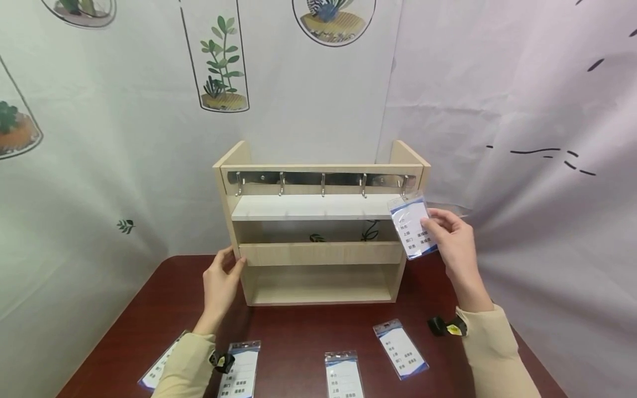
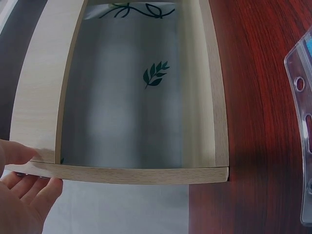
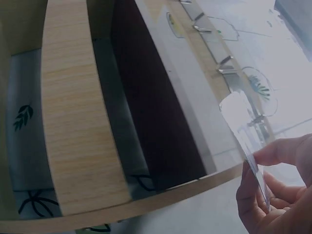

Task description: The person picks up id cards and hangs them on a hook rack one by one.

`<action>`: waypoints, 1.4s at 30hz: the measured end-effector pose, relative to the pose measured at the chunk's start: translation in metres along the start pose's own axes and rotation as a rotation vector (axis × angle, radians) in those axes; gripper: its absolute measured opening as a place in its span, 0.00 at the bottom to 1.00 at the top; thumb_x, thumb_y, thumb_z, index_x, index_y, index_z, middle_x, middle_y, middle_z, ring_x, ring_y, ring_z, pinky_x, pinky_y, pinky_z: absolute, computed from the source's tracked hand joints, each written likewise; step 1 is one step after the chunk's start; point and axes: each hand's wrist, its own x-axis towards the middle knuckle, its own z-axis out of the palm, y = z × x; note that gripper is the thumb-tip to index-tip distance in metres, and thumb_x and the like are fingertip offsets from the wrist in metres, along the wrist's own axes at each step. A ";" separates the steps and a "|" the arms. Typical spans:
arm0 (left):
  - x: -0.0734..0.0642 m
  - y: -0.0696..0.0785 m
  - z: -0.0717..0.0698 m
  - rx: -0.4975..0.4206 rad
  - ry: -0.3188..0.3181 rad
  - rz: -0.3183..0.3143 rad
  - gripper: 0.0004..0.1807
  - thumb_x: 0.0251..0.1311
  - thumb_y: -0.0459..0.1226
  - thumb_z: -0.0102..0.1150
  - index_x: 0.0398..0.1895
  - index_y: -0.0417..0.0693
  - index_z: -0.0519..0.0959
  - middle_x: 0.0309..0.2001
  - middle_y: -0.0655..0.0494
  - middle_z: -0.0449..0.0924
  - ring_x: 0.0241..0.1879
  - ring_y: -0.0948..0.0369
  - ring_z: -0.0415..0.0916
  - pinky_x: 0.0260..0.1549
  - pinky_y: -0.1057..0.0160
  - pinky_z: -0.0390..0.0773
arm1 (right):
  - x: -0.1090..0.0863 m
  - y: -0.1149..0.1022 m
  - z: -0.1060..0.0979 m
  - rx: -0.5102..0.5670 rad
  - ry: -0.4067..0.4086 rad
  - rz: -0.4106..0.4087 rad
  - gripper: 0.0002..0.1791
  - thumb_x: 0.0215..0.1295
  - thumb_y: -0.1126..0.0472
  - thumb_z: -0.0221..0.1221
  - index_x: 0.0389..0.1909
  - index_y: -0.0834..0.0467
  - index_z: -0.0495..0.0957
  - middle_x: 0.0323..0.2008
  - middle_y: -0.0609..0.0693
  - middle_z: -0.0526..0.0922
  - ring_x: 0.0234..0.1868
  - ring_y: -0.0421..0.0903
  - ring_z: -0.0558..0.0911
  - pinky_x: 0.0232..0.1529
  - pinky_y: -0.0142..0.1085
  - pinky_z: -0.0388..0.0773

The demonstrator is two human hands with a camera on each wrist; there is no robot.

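A plastic-sleeved badge (image 1: 412,228) with a blue-and-white card is pinched between the thumb and fingers of my right hand (image 1: 454,243). Its top edge is by the rightmost hook (image 1: 404,185) of a metal hook rail on a small wooden shelf (image 1: 325,254); whether it hangs on that hook I cannot tell. Seen edge-on, the badge (image 3: 248,139) overlaps the hook end in the right wrist view. My left hand (image 1: 221,282) grips the shelf's left side panel, thumb on the front board (image 2: 41,97) and fingers behind the panel's outer face.
More badges lie on the dark red table (image 1: 298,331) before the shelf: one at right (image 1: 401,349), one in the middle (image 1: 344,376), one (image 1: 241,370) partly behind the left wrist, and one (image 1: 161,365) at far left. A printed curtain (image 1: 318,110) hangs behind.
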 end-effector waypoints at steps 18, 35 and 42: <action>0.001 -0.004 -0.001 0.003 0.008 0.028 0.20 0.63 0.27 0.65 0.58 0.31 0.77 0.52 0.33 0.82 0.52 0.43 0.81 0.41 0.85 0.73 | -0.001 0.023 0.020 0.031 0.004 -0.013 0.19 0.66 0.62 0.65 0.54 0.68 0.79 0.32 0.34 0.84 0.34 0.32 0.80 0.34 0.23 0.76; 0.001 -0.001 0.001 -0.004 -0.001 0.023 0.21 0.63 0.28 0.66 0.59 0.33 0.77 0.53 0.34 0.82 0.53 0.44 0.81 0.42 0.83 0.75 | -0.001 0.039 0.013 0.042 -0.139 0.016 0.23 0.70 0.56 0.64 0.57 0.68 0.76 0.34 0.32 0.84 0.39 0.34 0.81 0.43 0.25 0.77; 0.000 -0.003 0.001 0.003 -0.002 0.017 0.20 0.63 0.29 0.66 0.59 0.33 0.77 0.53 0.35 0.82 0.53 0.45 0.81 0.46 0.67 0.80 | -0.002 0.057 0.003 0.065 -0.232 0.021 0.23 0.70 0.58 0.63 0.56 0.70 0.74 0.35 0.39 0.85 0.36 0.39 0.85 0.42 0.27 0.82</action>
